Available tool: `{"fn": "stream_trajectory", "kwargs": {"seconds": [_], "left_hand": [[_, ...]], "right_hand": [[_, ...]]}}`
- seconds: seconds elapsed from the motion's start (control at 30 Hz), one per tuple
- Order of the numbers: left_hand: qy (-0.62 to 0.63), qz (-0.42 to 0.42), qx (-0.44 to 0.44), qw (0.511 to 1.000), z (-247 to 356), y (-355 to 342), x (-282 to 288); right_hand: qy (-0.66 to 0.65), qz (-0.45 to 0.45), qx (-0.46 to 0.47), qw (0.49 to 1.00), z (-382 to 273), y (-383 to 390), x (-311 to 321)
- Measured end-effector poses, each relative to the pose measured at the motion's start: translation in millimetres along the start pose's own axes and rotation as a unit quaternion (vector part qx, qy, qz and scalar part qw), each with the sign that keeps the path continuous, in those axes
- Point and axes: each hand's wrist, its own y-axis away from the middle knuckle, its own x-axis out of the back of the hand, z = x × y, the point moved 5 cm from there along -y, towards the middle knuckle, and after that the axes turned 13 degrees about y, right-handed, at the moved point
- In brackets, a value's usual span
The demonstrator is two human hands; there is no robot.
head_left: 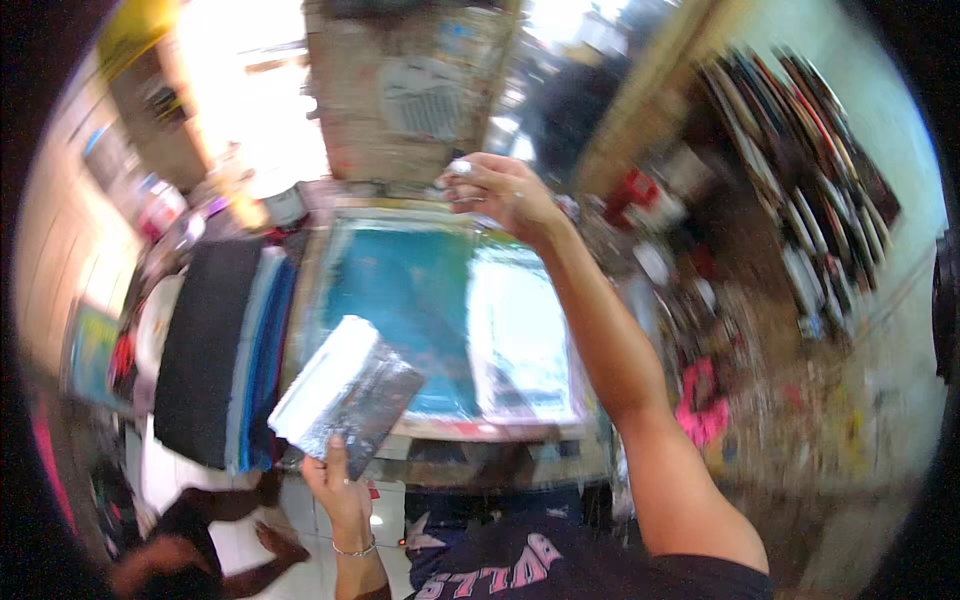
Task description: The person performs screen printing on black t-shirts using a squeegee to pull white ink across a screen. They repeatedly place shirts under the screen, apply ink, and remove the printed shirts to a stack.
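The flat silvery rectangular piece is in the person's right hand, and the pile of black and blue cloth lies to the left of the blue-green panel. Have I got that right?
Not quite: the head view shows the flat silvery rectangular piece in the left hand. The pile of black and blue cloth does lie to the left of the blue-green panel.

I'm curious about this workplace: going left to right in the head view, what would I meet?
Yellow-and-blue panel, black and blue cloth, silvery flat thing in the left hand, right hand, pink thing, slanted row of thin panels.
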Motion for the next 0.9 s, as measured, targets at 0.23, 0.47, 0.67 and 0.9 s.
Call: {"fn": "stream_trajectory", "kwargs": {"seconds": [0.23, 0.47, 0.67, 0.9], "left_hand": [[0.012, -0.065, 0.134, 0.989, -13, 23, -72], [-0.287, -0.274, 0.069, 0.915, -18, 19, -145], [-0.574, -0.458, -0.176, 0.655, 15, 12, -254], [-0.651, -0.585, -0.208, 0.436, -81, 37, -303]], "right_hand": [[-0.019, 0.285, -0.083, 0.955, 29, 281, 70], [-0.029, 0.452, -0.126, 0.882, 60, 423, 81], [-0.088, 0.405, -0.069, 0.907, 77, 424, 82], [-0.098, 0.412, -0.08, 0.902, 90, 432, 78]]}}
